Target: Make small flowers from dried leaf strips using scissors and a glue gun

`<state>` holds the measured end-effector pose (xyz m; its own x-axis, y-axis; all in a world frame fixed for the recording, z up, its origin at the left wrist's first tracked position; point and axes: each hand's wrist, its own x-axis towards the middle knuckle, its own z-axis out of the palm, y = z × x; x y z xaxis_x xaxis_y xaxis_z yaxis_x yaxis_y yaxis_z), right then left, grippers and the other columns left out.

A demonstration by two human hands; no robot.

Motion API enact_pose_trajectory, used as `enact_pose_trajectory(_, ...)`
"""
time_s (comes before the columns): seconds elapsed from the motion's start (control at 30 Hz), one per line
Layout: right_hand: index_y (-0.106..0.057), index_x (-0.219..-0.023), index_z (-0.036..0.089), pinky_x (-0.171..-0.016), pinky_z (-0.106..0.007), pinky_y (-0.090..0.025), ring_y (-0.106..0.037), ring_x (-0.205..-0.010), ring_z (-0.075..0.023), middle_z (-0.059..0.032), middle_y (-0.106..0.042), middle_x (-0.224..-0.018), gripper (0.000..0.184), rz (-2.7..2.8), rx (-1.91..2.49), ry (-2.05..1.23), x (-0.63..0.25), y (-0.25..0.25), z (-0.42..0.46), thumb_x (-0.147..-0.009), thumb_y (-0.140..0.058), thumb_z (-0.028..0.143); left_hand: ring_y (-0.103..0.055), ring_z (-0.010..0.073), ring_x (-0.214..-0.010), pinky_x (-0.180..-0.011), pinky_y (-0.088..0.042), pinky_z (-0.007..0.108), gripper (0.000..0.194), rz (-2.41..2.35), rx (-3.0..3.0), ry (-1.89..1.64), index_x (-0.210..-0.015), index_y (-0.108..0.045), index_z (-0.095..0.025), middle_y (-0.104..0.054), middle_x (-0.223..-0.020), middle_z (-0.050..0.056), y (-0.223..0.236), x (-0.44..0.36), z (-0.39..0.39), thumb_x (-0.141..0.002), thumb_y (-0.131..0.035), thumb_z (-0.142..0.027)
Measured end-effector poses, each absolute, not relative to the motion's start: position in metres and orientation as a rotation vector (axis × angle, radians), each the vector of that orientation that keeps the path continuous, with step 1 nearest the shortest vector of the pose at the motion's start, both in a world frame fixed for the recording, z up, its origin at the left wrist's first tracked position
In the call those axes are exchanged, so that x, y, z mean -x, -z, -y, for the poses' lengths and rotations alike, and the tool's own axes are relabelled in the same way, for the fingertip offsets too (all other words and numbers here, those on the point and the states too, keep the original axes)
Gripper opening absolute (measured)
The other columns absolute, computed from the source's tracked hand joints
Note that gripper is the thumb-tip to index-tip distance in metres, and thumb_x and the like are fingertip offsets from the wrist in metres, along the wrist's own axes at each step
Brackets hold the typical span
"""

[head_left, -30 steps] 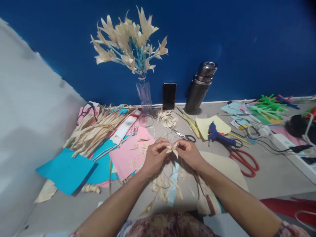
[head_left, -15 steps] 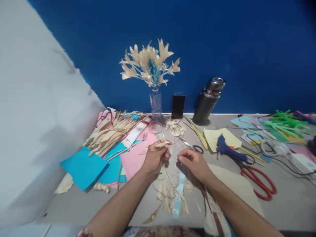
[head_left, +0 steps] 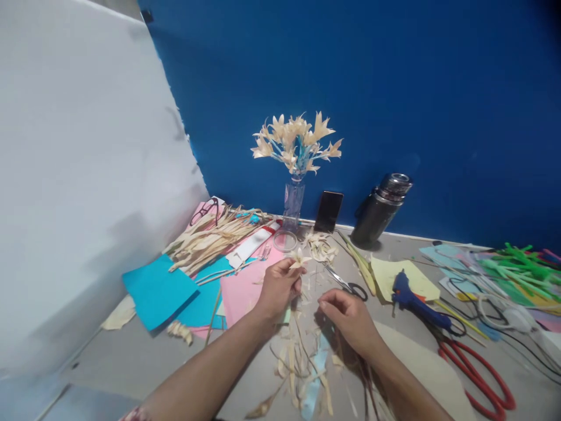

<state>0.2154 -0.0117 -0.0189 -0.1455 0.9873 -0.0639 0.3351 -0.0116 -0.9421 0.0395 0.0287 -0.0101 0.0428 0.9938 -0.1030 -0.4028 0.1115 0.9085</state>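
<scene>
Between the fingertips of my left hand (head_left: pixel 280 286) is a small cream-coloured handmade flower (head_left: pixel 300 258), its pointed petals spread above the fingers. My right hand (head_left: pixel 348 316) hovers just to the right, thumb and fingertips pressed together; whatever they may pinch is too small to make out. Small scissors (head_left: pixel 346 283) with dark handles lie beyond the right hand. Dried husk scraps (head_left: pixel 291 362) and a pale blue strip (head_left: pixel 316 374) are scattered on the table below the hands. A clear vase (head_left: pixel 293 204) of similar cream flowers (head_left: pixel 298 137) stands at the back.
Dried husk strips (head_left: pixel 219 234) and blue paper (head_left: pixel 160 292) lie left. A phone (head_left: pixel 328 211) and a tilted-looking thermos (head_left: pixel 382 210) stand by the wall. Rightward are a blue glue gun (head_left: pixel 416 301), large red-handled scissors (head_left: pixel 477 374), cables and green pipe cleaners (head_left: pixel 521 272).
The camera view has tilted and shifted, so the table items appear lower and farther right. Both hands keep nearly the same pose, the flower still in the left.
</scene>
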Motion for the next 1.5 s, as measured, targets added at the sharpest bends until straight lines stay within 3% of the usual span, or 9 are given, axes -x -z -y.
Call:
enact_pose_trajectory(0.33,-0.067,-0.078,0.018,-0.065,-0.027,-0.043,-0.063,-0.070,-0.0185,-0.0036,-0.071,-0.074,0.021,1.899,1.479,-1.025,-0.225,-0.013,0.007,-0.084,-0.057,0.035,-0.042,0.0054,-0.041,-0.043,-0.032,0.018,0.032,-0.950,-0.854,-1.287,-0.077,-0.065,-0.014,-0.053,-0.049,-0.004,0.006,-0.040,-0.026,-0.067,-0.081,-0.041)
enact_pose_trajectory(0.43,-0.070,-0.076,0.021,-0.061,-0.027,-0.035,-0.061,-0.070,-0.0184,-0.0023,-0.072,-0.075,0.016,2.290,1.622,-0.733,-0.230,-0.038,-0.003,-0.083,-0.060,0.032,-0.042,0.0065,-0.039,-0.042,-0.035,0.018,0.038,-0.936,-0.831,-1.298,-0.084,-0.066,-0.016,-0.051,-0.047,-0.006,0.008,-0.039,-0.028,-0.068,-0.081,-0.046)
enact_pose_trajectory(0.53,-0.070,-0.075,0.022,-0.059,-0.027,-0.029,-0.061,-0.072,-0.0193,-0.0032,-0.073,-0.078,0.014,2.416,1.796,-0.421,-0.231,-0.049,-0.023,-0.083,-0.060,0.028,-0.040,0.0071,-0.035,-0.035,-0.029,0.018,0.040,-0.982,-0.797,-1.346,-0.086,-0.065,-0.017,-0.049,-0.046,-0.007,0.009,-0.037,-0.032,-0.068,-0.080,-0.048)
enact_pose_trajectory(0.7,-0.070,-0.084,0.021,-0.061,-0.028,-0.029,-0.064,-0.081,-0.0215,-0.0059,-0.075,-0.087,0.012,2.267,1.870,-0.274,-0.219,-0.019,-0.046,-0.085,-0.058,0.023,-0.039,0.0070,-0.034,-0.030,-0.028,0.017,0.036,-1.011,-0.775,-1.384,-0.085,-0.063,-0.017,-0.050,-0.049,-0.006,0.009,-0.031,-0.038,-0.070,-0.078,-0.046)
enact_pose_trajectory(0.97,-0.069,-0.093,0.023,-0.071,-0.028,-0.036,-0.063,-0.088,-0.0199,-0.0042,-0.075,-0.096,0.018,2.142,1.791,-0.264,-0.222,0.007,-0.039,-0.093,-0.052,0.029,-0.036,0.0067,-0.032,-0.029,-0.027,0.016,0.022,-1.028,-0.764,-1.434,-0.081,-0.060,-0.019,-0.048,-0.048,-0.008,0.003,-0.023,-0.043,-0.074,-0.073,-0.035)
enact_pose_trajectory(1.27,-0.070,-0.086,0.021,-0.067,-0.029,-0.036,-0.062,-0.076,-0.0205,-0.0049,-0.073,-0.082,0.023,2.042,1.665,-0.297,-0.239,0.016,-0.048,-0.094,-0.050,0.030,-0.047,0.0024,-0.047,-0.043,-0.037,0.014,0.019,-0.846,-0.773,-1.645,-0.076,-0.065,-0.016,-0.069,-0.078,0.000,-0.044,0.018,-0.048,-0.066,-0.081,-0.018)
enact_pose_trajectory(1.4,-0.069,-0.081,0.019,-0.065,-0.028,-0.038,-0.060,-0.069,-0.0188,-0.0037,-0.068,-0.071,0.036,1.970,1.520,-0.584,-0.228,0.013,-0.041,-0.097,-0.044,0.039,-0.047,0.0032,-0.048,-0.042,-0.037,0.015,0.021,-0.832,-0.740,-1.673,-0.075,-0.065,-0.017,-0.067,-0.076,-0.002,-0.058,0.038,-0.044,-0.065,-0.083,-0.014)
enact_pose_trajectory(1.5,-0.070,-0.095,0.020,-0.067,-0.027,-0.041,-0.060,-0.072,-0.0168,-0.0025,-0.071,-0.083,0.030,1.996,1.363,-0.747,-0.210,0.007,-0.026,-0.094,-0.052,0.045,-0.045,0.0028,-0.046,-0.042,-0.036,0.015,0.019,-0.806,-0.680,-1.626,-0.077,-0.065,-0.018,-0.063,-0.070,-0.004,-0.056,0.037,-0.040,-0.068,-0.081,-0.011)
